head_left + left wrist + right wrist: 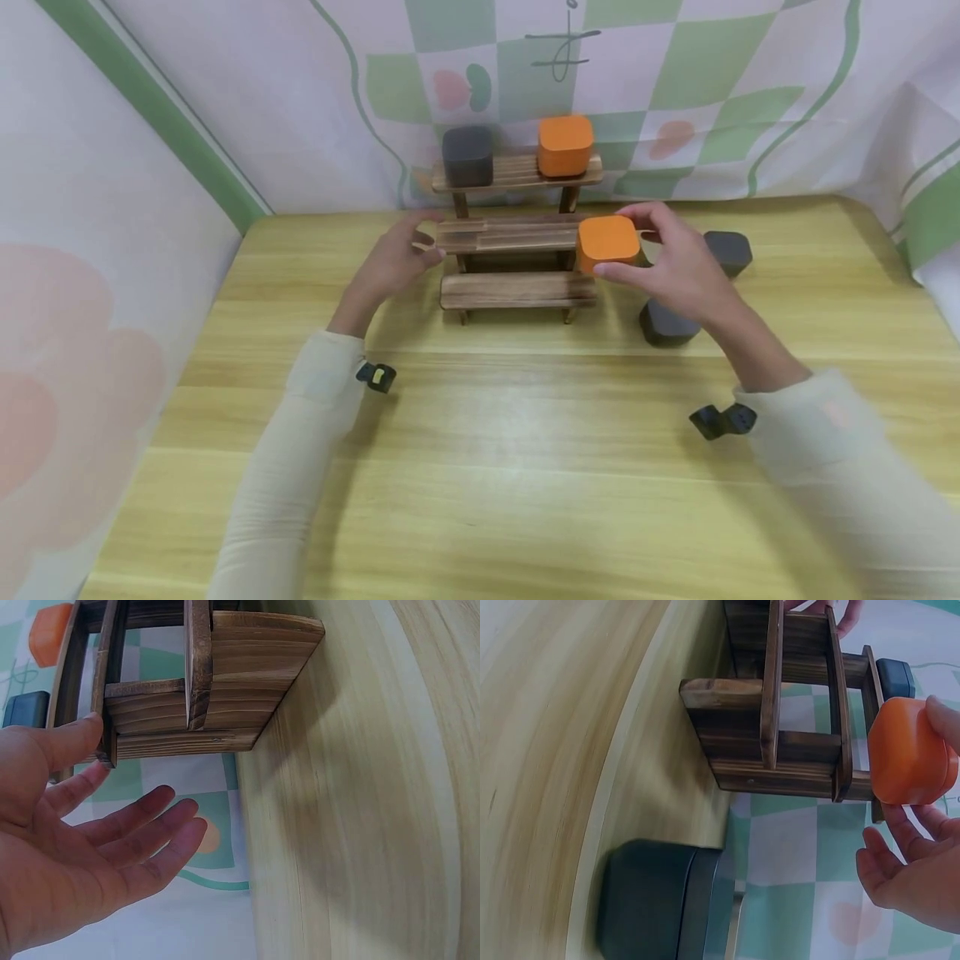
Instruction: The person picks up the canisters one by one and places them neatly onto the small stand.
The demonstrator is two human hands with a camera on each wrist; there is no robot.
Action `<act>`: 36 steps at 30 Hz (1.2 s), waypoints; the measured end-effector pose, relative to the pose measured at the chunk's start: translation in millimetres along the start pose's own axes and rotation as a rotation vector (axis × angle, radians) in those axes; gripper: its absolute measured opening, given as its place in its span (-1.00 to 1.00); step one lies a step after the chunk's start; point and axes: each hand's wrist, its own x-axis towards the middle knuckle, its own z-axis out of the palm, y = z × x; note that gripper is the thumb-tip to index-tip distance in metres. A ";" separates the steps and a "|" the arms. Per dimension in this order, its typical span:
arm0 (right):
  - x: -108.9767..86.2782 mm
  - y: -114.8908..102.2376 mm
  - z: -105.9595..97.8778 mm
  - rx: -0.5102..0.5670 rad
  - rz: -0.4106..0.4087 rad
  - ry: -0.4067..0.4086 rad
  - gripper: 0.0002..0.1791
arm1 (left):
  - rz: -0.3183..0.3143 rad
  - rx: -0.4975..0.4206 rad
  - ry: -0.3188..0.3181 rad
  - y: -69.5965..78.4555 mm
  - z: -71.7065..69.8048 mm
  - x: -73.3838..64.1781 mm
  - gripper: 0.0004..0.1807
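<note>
A three-tier wooden shelf stand [517,290] rests on the table near the cloth backdrop. My left hand [395,258] holds the left end of its middle board between thumb and index finger; the other fingers [150,840] spread loosely. My right hand [678,265] pinches an orange rounded box [607,239] between thumb and fingers, over the right end of the middle board. In the right wrist view this orange box [907,754] overlaps the stand. On the top board stand a dark grey box [468,158] at left and another orange box [566,147] at right.
Two dark boxes sit on the wooden table [480,467] right of the stand: one dark box [666,323] under the right hand, another dark box [727,252] behind the hand. A checked cloth [697,67] hangs behind, and a pale cloth [97,250] borders the left.
</note>
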 end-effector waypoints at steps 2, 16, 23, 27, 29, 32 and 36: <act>1.1 -1.9 2.1 -0.006 0.000 0.002 -0.16 | 0.000 0.002 -0.002 -0.5 -0.3 0.3 -0.38; 12.8 -12.9 17.5 -0.012 -0.004 -0.005 -0.16 | -0.005 -0.009 0.011 -0.8 0.5 -0.8 -0.38; 15.0 -17.4 23.7 0.004 0.004 -0.008 -0.14 | -0.004 -0.011 0.017 -1.8 0.7 -0.1 -0.39; 18.7 -19.8 30.3 0.024 -0.010 -0.002 -0.13 | -0.009 -0.022 0.022 -2.7 0.9 -0.7 -0.39; 20.5 -20.7 33.8 0.030 -0.009 0.002 -0.13 | -0.013 -0.022 0.026 -2.2 1.0 -1.4 -0.39; 22.7 -21.8 38.9 0.040 -0.009 0.005 -0.14 | -0.014 -0.015 0.029 -1.4 1.3 -1.7 -0.39; 24.3 -23.2 43.7 0.052 -0.013 0.003 -0.17 | -0.013 0.012 0.030 -0.3 1.2 -0.6 -0.38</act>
